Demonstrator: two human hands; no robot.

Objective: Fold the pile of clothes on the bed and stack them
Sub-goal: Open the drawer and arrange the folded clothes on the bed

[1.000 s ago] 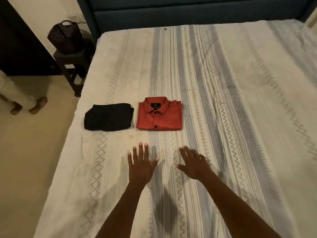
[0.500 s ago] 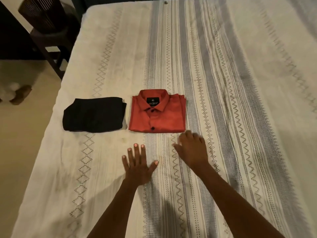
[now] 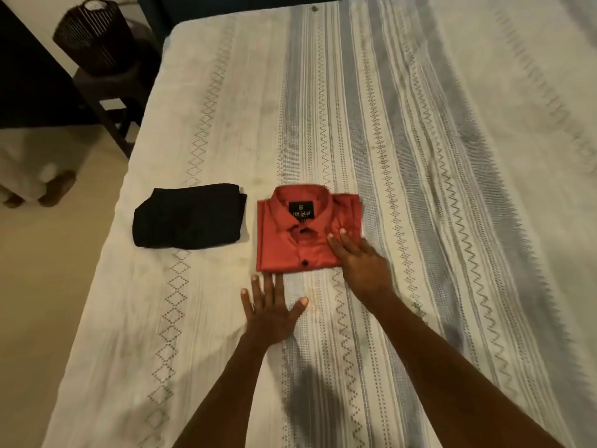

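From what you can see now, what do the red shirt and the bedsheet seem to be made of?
Red shirt: probably a smooth woven cloth, cotton or a blend, with a slight sheen; it keeps crisp folds and a stiff collar. Bedsheet: likely woven cotton, matte, slightly crinkled, with grey woven stripes and zigzag patterns. The exact fibres cannot be told.

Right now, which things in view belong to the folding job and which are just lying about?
Job: red shirt, folded, right hand on it; black garment, folded beside it; left hand flat on bedspread.
Lying about: wicker basket on side table.
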